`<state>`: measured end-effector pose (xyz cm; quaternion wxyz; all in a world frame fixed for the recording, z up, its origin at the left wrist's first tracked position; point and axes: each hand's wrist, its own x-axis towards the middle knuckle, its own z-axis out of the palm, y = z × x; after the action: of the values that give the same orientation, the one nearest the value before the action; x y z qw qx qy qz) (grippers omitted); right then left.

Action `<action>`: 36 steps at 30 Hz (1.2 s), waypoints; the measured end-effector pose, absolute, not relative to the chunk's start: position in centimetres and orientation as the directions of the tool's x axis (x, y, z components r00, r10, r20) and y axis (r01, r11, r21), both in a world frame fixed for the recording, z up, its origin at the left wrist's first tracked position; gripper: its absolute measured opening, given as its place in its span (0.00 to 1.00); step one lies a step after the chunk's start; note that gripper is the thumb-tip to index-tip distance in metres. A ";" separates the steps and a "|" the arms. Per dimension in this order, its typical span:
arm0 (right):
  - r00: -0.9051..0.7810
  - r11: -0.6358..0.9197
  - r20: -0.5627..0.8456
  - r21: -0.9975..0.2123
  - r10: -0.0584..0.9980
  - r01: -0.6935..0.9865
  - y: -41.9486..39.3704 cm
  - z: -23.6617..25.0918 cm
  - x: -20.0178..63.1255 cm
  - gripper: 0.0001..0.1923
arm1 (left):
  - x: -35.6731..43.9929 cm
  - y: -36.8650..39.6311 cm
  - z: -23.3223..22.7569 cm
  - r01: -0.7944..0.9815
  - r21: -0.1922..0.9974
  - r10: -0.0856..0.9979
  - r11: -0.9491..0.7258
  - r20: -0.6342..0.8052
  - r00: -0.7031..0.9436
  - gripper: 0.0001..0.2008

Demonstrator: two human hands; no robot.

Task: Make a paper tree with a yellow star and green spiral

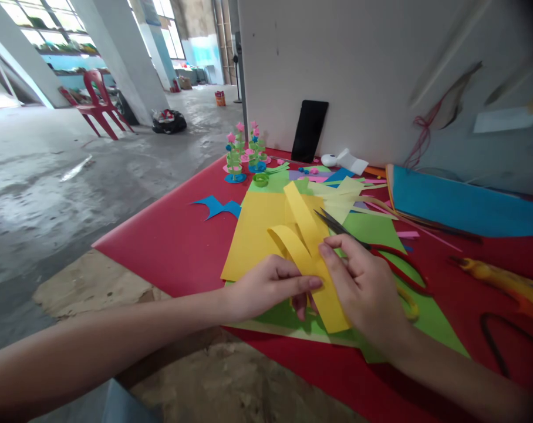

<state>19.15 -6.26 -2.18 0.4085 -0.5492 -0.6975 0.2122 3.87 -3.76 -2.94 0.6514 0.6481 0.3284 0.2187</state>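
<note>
Both hands are meeting over a curling yellow paper strip (308,247) near the front edge of the red table (169,247). The left hand (270,285) is reaching in from the left, its thumb and forefinger pinching the strip at its lower part, the remaining fingers curled under the paper. The right hand (363,288) is coming in from the right, its fingers narrowed on the same strip just beside the left thumb (the two hands are almost touching there). The strip is looping upward and back away from the hands, one band arching over another, and its lower end is hanging down over a green paper sheet (381,232) that is lying flat on the table. A larger yellow sheet (253,235) is lying under and behind the strip, overlapping the green one. Scissors (367,247) with dark blades and red handles are resting on the paper just behind the right hand, blades pointing left and away. A heap of pale yellow strips (346,197) is lying farther back, and a blue paper cutout (218,207) is sitting apart on the bare red surface to the left. Small paper flower models (244,154) are standing near the far edge, with a black phone (309,130) leaning against the white wall (358,70) and a blue paper stack (460,205) lying to the right.
</note>
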 end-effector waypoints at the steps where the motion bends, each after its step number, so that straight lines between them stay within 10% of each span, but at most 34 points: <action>1: -0.054 0.298 0.331 -0.751 0.942 0.589 -6.3 -2.2 19.2 0.09 | 3.9 -3.8 -3.0 0.133 0.989 0.708 0.059 -0.135 0.693 0.17; 23: -0.109 0.347 0.359 -0.708 0.927 0.615 -6.0 -2.4 19.5 0.06 | 4.0 -3.7 -3.0 0.150 0.987 0.680 0.058 -0.150 0.718 0.14; 36: 0.169 0.146 0.288 -0.809 0.943 0.569 -4.6 -1.9 20.5 0.11 | 4.2 -4.4 -3.1 0.067 0.990 0.792 0.121 -0.137 0.595 0.15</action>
<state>20.46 -4.55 -1.93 0.4480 -0.6193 -0.6101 0.2085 4.21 -4.36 -3.07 0.6584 0.6032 0.3562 0.2753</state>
